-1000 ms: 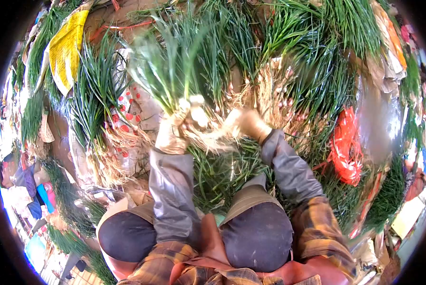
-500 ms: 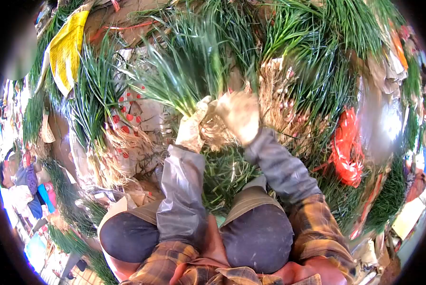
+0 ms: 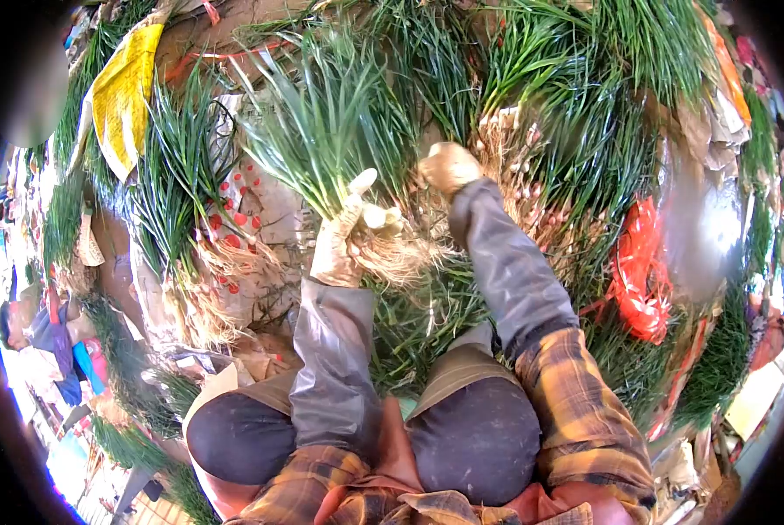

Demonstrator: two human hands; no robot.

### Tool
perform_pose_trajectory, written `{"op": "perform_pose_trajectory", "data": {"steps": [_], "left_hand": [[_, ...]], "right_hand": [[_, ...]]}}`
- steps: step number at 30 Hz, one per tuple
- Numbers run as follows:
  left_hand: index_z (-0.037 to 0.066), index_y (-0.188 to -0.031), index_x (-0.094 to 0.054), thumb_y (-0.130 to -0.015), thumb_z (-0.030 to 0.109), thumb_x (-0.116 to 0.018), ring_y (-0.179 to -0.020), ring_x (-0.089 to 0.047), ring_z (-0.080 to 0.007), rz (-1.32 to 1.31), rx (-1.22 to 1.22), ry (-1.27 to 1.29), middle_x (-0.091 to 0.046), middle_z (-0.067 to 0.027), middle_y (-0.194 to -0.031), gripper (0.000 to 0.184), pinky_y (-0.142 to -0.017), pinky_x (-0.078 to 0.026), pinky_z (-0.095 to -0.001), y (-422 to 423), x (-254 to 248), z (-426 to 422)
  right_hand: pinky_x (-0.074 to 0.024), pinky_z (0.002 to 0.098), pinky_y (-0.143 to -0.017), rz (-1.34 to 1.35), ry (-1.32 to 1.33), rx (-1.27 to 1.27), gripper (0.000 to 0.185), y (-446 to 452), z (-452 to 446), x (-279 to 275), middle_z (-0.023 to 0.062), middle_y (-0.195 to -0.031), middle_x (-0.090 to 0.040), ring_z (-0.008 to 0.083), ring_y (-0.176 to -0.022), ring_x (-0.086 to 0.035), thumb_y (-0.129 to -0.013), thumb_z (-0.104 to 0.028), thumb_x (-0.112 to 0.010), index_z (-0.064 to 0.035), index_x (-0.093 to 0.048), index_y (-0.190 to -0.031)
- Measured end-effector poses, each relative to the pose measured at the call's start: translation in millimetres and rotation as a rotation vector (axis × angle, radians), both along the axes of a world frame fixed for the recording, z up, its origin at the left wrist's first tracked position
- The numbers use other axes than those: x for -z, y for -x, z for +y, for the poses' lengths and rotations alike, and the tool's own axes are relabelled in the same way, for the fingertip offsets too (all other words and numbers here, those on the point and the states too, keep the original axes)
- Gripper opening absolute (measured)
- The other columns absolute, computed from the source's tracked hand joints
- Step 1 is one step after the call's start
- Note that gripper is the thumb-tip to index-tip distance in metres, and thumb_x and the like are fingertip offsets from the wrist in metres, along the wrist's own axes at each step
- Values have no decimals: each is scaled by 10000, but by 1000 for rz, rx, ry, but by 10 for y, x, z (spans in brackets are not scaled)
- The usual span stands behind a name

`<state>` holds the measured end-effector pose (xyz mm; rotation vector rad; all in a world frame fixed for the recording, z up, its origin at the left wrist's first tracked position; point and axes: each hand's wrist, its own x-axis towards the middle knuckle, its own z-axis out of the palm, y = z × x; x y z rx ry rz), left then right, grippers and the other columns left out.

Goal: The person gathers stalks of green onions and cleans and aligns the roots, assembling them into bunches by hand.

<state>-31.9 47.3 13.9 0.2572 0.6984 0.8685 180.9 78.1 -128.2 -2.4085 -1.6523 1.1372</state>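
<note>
My gloved left hand [image 3: 337,245] is closed round the lower stems of a bunch of green garlic [image 3: 326,131]. The leaves fan up and away from me, while pale stem ends and a tangle of stringy roots [image 3: 400,256] stick out to the right of the hand. My right hand [image 3: 451,167], also gloved, is apart from the bunch, at the left edge of a pile of rooted green garlic [image 3: 575,149]. Its fingers are curled in, and whatever they may hold is hidden.
Another pile of green garlic [image 3: 169,166] lies to the left, over a red-dotted sheet [image 3: 247,197]. A yellow sack [image 3: 128,96] is at the upper left, and red plastic twine [image 3: 641,271] is at the right. Loose leaves [image 3: 422,328] lie between my knees.
My right hand has moved right and slightly up, away from my left hand and the held bunch. The left hand has shifted slightly, still gripping the bunch.
</note>
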Motion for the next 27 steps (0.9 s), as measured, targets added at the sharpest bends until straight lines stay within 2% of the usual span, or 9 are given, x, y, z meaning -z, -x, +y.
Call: {"op": "perform_pose_trajectory", "data": {"steps": [5, 7, 10, 14, 18, 20, 23, 26, 27], "left_hand": [[0, -1357, -315, -873, 170, -578, -537, -584, -176, -156, 102, -45, -597, -57, -645, 577, -529, -511, -307, -62, 55, -23], [-23, -1349, -318, -859, 123, -586, -535, -574, -168, -119, 115, -15, -567, -47, -612, 577, -538, -506, -291, -210, 117, -119], [-46, -1310, -372, -856, 131, -593, -602, -617, -193, -65, 79, 2, -564, -47, -600, 535, -575, -518, -294, -266, 133, -150], [-40, -1217, -469, -869, 144, -586, -736, -656, -245, 64, 39, -7, -626, -86, -704, 411, -660, -553, -324, 14, -18, 40], [23, -1098, -539, -837, 79, -621, -793, -642, -194, 486, 164, 177, -644, -90, -888, 280, -669, -545, -282, -112, 138, 14], [15, -1086, -553, -824, 48, -629, -741, -628, -174, 294, 162, 165, -636, -75, -846, 275, -629, -534, -264, -313, 170, -145], [3, -992, -593, -822, 8, -612, -663, -618, -183, 302, 185, 194, -631, -77, -805, 171, -554, -523, -290, -365, 233, -292], [6, -997, -591, -817, 1, -613, -682, -622, -182, 360, 222, 152, -634, -77, -804, 182, -583, -525, -282, -257, 350, -321], [7, -1012, -589, -805, -13, -621, -704, -625, -179, 368, 210, 136, -638, -78, -819, 210, -610, -525, -274, -227, 358, -321]], "right_hand": [[-480, 351, -701, -118, -584, 162, 200, -99, -193, -244, 89, -833, -614, 207, -758, -596, -886, -264, -477, -147, -638, -867], [-485, 361, -726, 178, -141, 440, 244, 137, 6, -588, 109, -883, -622, 213, -741, -602, -902, -317, -482, -115, -610, -952], [-496, 283, -666, -249, 34, -164, 243, 292, 197, -616, 105, -828, -636, 158, -710, -596, -889, -301, -530, -86, -599, -981], [-474, 260, -511, 686, -223, 788, 187, 26, 112, -672, 56, -757, -622, 121, -561, -557, -906, -174, -486, -69, -634, -948], [-495, 261, -520, 430, -739, -269, 194, 5, -426, -897, 85, -899, -659, 142, -596, -611, -863, -100, -539, -87, -651, -1021], [-490, 262, -710, 1152, -127, 431, 240, 250, -619, -1063, 75, -950, -654, 147, -809, -606, -882, -153, -519, 3, -630, -1027], [-462, 240, -674, 1149, -229, 445, 220, 445, -749, -700, 55, -840, -629, 120, -809, -583, -871, -188, -556, -16, -653, -970], [-496, 308, -647, 640, -140, 225, 194, 450, -525, -1017, 74, -810, -618, 173, -759, -600, -828, -97, -532, -103, -638, -990], [-484, 267, -622, 177, -732, -344, 146, 456, -500, -819, 74, -705, -587, 125, -692, -583, -846, -152, -558, -126, -634, -968]]}}
